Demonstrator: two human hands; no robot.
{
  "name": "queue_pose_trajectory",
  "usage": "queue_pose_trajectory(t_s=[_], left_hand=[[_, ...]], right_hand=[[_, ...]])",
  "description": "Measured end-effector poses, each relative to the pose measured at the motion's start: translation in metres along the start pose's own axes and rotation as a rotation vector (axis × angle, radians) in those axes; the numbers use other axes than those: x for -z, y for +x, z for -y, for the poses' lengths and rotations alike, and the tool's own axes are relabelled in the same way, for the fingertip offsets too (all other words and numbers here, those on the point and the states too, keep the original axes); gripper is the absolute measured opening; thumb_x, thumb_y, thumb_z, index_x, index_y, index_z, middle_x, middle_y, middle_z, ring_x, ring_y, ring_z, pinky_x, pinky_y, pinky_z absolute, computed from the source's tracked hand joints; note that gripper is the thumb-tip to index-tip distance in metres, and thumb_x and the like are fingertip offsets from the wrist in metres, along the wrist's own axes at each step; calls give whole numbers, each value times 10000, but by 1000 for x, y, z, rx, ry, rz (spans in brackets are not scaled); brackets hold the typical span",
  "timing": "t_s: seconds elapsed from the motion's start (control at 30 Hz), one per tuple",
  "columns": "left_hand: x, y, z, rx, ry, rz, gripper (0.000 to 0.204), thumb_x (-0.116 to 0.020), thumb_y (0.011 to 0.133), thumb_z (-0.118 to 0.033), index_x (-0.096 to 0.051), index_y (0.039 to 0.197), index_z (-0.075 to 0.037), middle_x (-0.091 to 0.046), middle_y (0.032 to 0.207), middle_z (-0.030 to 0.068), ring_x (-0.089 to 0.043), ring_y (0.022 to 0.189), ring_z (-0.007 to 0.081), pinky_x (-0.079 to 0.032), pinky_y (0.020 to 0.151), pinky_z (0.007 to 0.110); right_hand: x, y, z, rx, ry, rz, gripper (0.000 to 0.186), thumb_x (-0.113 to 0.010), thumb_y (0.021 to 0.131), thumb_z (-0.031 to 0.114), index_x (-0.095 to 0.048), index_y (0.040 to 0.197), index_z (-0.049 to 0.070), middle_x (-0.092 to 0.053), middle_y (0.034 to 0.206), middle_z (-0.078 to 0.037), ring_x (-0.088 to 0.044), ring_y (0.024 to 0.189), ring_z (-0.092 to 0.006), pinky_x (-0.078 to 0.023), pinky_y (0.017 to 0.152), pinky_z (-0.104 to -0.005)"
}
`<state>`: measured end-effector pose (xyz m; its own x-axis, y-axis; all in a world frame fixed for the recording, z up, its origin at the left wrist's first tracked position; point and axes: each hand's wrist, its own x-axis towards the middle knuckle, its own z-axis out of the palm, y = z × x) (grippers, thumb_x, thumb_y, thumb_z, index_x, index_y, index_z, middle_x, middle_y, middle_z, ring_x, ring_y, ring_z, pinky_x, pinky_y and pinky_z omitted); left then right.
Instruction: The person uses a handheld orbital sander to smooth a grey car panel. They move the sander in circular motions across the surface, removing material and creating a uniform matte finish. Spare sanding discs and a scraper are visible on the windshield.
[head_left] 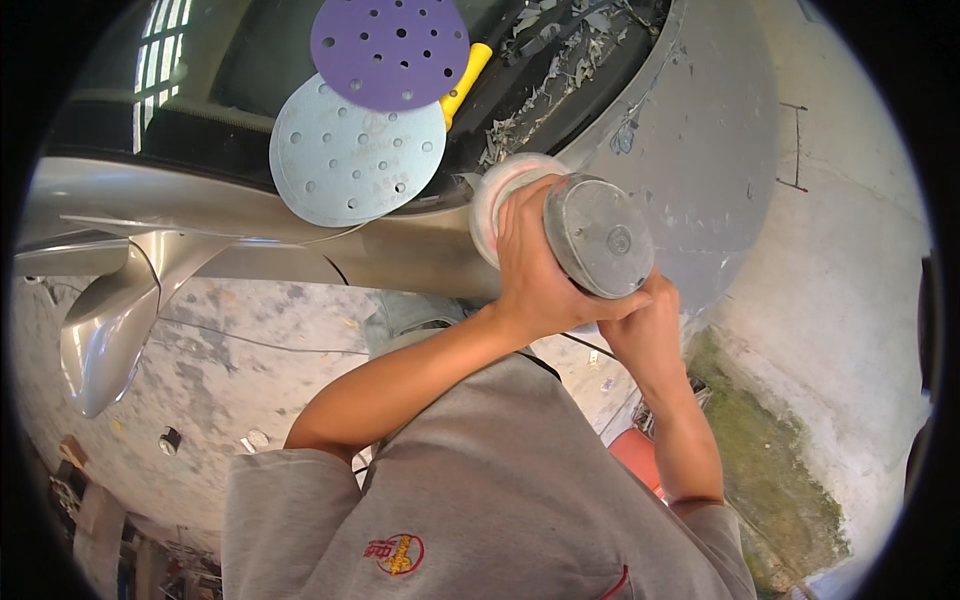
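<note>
Both my hands are closed on a round power sander [612,240] with a grey disc-shaped top and a pale pad rim. My left hand [535,265] wraps round its body between top and pad, the fingers pointing away from me. My right hand [645,315] grips at the near right side of the tool, where the part it holds is mostly hidden. The sander is tilted, its pad side at the silver-grey bodywork [400,245] near the windshield corner. Whether the pad touches the surface I cannot tell.
A purple sanding disc [385,50] overlaps a light blue one [350,150] on the windshield [225,90]. A yellow-handled tool [466,85] lies beside them. Peeled flakes [570,60] litter the cowl. The grey hood [690,130] is right, a side mirror [105,330] left.
</note>
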<state>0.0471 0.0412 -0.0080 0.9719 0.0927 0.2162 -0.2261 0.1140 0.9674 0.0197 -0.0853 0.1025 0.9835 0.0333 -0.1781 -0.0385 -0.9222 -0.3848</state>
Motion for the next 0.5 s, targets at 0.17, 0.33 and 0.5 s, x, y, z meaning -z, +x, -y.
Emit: queue_pose_trajectory(t_s=[0.17,0.33,0.5], left_hand=[[3,0,-1,-109,108,-28,1208,-1061,608,-547,-446,1455,54,-611,1354,179,-634,1230,314,-482,1073,482],[4,-2,2,-20,43,-8,1200,-1067,586,-554,-471,1435,50,-653,1301,172,-628,1239,330,-463,1096,495],[4,-11,1,-178,102,-7,1276,-1076,567,-569,-419,1472,45,-620,1348,177,-621,1246,343,-456,1116,499]], right_hand=[[2,1,2,57,6,-52,519,-771,858,60,-618,1340,-56,-769,942,-272,-758,901,-497,-612,749,-487],[0,-1,0,47,-58,3,554,-758,854,49,-612,1376,-62,-764,958,-293,-739,903,-522,-611,749,-489],[-3,-13,-4,73,-9,-35,599,-759,826,40,-600,1393,-68,-753,937,-300,-728,895,-529,-610,743,-488]])
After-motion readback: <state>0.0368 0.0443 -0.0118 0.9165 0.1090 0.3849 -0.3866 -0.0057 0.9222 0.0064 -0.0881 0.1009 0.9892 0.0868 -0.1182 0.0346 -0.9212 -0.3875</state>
